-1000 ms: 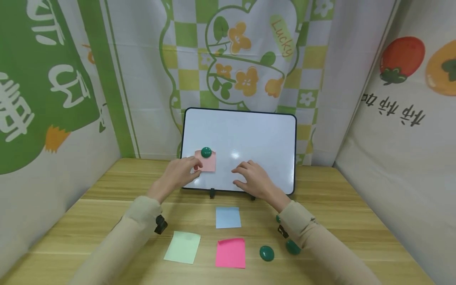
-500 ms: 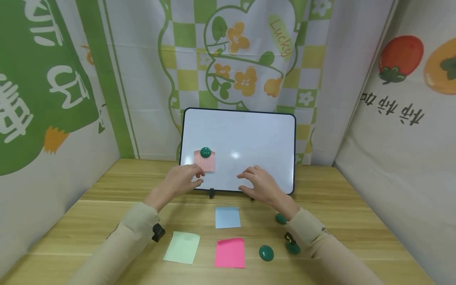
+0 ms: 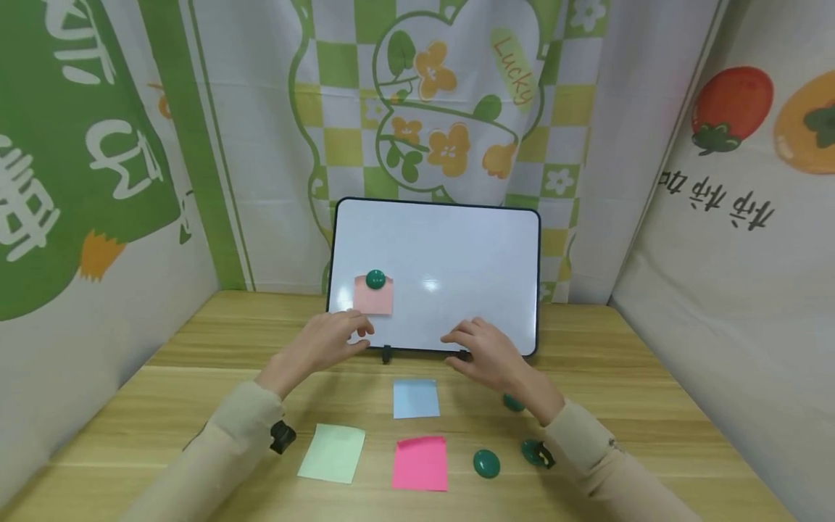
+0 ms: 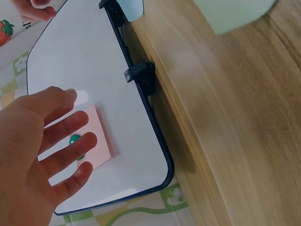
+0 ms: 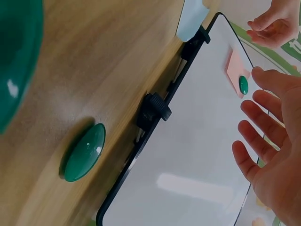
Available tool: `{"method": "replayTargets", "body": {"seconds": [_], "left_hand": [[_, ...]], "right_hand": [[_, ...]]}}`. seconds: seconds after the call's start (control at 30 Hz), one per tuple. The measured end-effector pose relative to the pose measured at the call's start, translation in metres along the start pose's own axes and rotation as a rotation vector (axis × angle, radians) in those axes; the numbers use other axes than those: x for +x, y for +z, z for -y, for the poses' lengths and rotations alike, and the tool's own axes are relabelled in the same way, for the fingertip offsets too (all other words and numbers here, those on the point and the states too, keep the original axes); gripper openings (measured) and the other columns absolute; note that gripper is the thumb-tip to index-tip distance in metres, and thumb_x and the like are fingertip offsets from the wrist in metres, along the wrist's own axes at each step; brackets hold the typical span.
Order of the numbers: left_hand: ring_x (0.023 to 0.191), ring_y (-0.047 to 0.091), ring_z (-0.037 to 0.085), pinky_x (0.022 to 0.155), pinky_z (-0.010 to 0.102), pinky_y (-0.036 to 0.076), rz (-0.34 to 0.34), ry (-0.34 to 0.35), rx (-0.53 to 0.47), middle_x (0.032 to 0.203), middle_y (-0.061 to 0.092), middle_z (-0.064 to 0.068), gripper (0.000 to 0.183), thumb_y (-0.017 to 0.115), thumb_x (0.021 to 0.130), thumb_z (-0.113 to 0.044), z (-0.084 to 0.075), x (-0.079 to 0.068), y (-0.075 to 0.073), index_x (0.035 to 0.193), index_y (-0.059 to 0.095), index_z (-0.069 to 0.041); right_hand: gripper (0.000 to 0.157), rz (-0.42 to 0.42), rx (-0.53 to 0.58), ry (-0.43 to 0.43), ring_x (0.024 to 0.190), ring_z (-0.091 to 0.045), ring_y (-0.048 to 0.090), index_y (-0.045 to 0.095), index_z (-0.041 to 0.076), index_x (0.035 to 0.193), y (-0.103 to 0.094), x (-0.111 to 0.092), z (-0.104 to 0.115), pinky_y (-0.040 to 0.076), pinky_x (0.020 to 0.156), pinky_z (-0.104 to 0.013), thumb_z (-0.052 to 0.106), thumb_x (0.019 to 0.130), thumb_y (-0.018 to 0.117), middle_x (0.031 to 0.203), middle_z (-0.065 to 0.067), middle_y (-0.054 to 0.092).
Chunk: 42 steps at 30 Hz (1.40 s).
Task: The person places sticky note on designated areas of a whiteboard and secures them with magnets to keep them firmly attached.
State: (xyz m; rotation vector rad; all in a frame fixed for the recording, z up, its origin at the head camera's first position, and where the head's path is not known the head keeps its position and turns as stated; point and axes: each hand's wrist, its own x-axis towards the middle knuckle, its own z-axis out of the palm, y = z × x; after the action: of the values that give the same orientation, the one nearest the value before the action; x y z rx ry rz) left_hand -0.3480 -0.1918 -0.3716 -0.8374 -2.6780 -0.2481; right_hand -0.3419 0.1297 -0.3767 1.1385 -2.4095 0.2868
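A whiteboard (image 3: 457, 268) stands upright at the back of the table. A light pink sticky note (image 3: 374, 299) sits on its lower left, under a green round magnet (image 3: 375, 279). My left hand (image 3: 326, 339) hovers before the board's lower left, just below that note, fingers loosely bent around nothing. Before the board's lower right is my right hand (image 3: 489, 355), its fingers relaxed and holding nothing; the right wrist view shows its palm side with the fingers apart. A blue sticky note (image 3: 416, 399) lies on the table between the forearms.
Nearer lie a pale green sticky note (image 3: 332, 453) and a bright pink sticky note (image 3: 420, 464). Green magnets, one of them (image 3: 486, 463) beside the bright pink note, rest at the right. Black clips (image 3: 387, 354) support the board's lower edge. Printed curtains (image 3: 261, 145) surround the table.
Both hands have drawn down and back from the board. My right hand has also shifted right, uncovering more of the magnets. The pinned note and magnet stay in place.
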Motion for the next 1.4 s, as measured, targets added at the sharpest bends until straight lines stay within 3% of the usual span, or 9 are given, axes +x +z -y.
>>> {"method": "replayTargets", "body": {"seconds": [0.23,0.43,0.83,1.0,1.1,1.23,1.4], "left_hand": [[0.083,0.066,0.013,0.072,0.032,0.054,0.038,0.002,-0.035,0.101,0.071,-0.001,0.02,0.071,0.092,-0.026,-0.005,-0.008,-0.001,0.109,0.072,-0.015],[0.084,0.065,0.009,0.073,0.028,0.055,0.052,0.018,-0.06,0.099,0.071,-0.006,0.015,0.07,0.092,-0.023,-0.006,-0.015,0.002,0.105,0.073,-0.015],[0.093,0.067,0.014,0.081,0.033,0.055,0.167,0.004,-0.118,0.106,0.069,-0.006,0.019,0.067,0.095,-0.028,-0.013,-0.03,-0.002,0.109,0.073,-0.017],[0.093,0.064,0.017,0.078,0.033,0.053,0.26,-0.018,-0.147,0.106,0.069,-0.009,0.02,0.066,0.095,-0.03,-0.014,-0.034,-0.002,0.11,0.072,-0.018],[0.093,0.063,0.016,0.078,0.034,0.052,0.306,-0.027,-0.166,0.104,0.068,-0.011,0.019,0.066,0.095,-0.031,-0.014,-0.038,-0.002,0.109,0.071,-0.019],[0.092,0.063,0.015,0.078,0.034,0.051,0.343,-0.015,-0.185,0.102,0.068,-0.013,0.017,0.067,0.094,-0.03,-0.015,-0.042,-0.003,0.107,0.071,-0.02],[0.092,0.062,0.015,0.077,0.034,0.051,0.383,-0.016,-0.221,0.1,0.068,-0.013,0.015,0.068,0.093,-0.028,-0.016,-0.046,-0.005,0.106,0.071,-0.019]], "right_hand": [[0.031,0.034,0.026,0.015,0.1,-0.018,0.061,0.073,0.014,0.114,-0.002,-0.007,0.006,0.054,0.085,-0.034,0.029,0.087,0.076,0.109,0.0,0.07],[0.03,0.033,0.064,0.011,0.1,-0.016,0.06,0.072,0.014,0.114,-0.004,-0.017,0.01,0.053,0.083,-0.033,0.028,0.088,0.075,0.109,0.001,0.07],[0.033,0.075,0.072,0.013,0.101,-0.015,0.058,0.071,0.014,0.116,-0.011,-0.039,0.017,0.053,0.083,-0.032,0.031,0.088,0.075,0.112,0.002,0.068],[0.035,0.131,0.11,0.035,0.109,-0.018,0.06,0.07,0.016,0.119,-0.015,-0.048,0.019,0.05,0.1,-0.042,0.034,0.089,0.073,0.117,0.002,0.067],[0.035,0.151,0.116,0.033,0.111,-0.017,0.06,0.07,0.017,0.12,-0.015,-0.054,0.019,0.049,0.102,-0.043,0.034,0.09,0.073,0.118,0.003,0.067],[0.034,0.149,0.105,-0.001,0.107,-0.015,0.06,0.07,0.016,0.119,-0.015,-0.062,0.018,0.053,0.09,-0.036,0.033,0.089,0.073,0.117,0.004,0.067],[0.033,0.143,0.105,-0.032,0.106,-0.014,0.061,0.072,0.017,0.116,-0.015,-0.071,0.017,0.053,0.089,-0.035,0.033,0.088,0.075,0.114,0.005,0.068]]}}
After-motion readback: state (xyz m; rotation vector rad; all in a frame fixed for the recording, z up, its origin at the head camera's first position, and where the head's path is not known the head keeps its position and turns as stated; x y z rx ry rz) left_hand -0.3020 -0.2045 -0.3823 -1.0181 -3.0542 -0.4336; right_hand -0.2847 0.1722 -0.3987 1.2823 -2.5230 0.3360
